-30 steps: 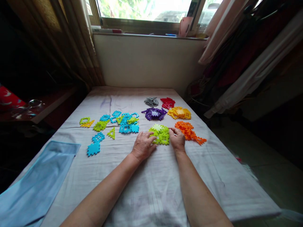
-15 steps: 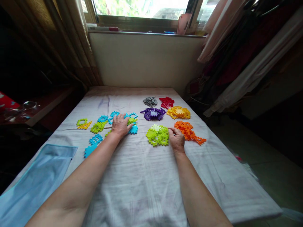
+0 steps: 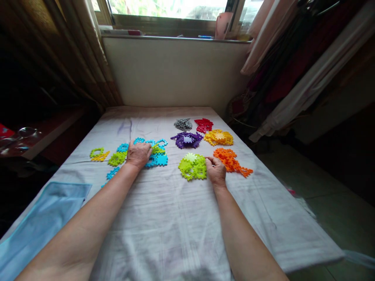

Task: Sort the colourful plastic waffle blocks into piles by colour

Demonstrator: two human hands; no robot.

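My left hand (image 3: 138, 153) is over a loose group of blue and green toothed plastic building pieces, left of centre. Its fingers are closed at the left end of a lime-green piece (image 3: 158, 149), partly hiding it. Just below that piece lies a blue square piece (image 3: 162, 160). My right hand (image 3: 216, 171) rests with curled fingers against the right edge of a lime-green pile (image 3: 191, 167); whatever its fingertips hold is hidden. To its right is a pile of orange pieces (image 3: 227, 159).
Purple (image 3: 187, 140), yellow (image 3: 219, 137), grey (image 3: 183, 125) and red (image 3: 204, 125) piles lie farther back. More green pieces (image 3: 117, 159) sit left of my left hand. A light blue cloth (image 3: 49, 218) covers the table's left front edge. White cloth (image 3: 164, 234) covers the table.
My left hand has shifted left and its spread fingers have closed at the lime-green piece, which has moved slightly left. The right hand stays beside the green pile. The view has shifted a little.
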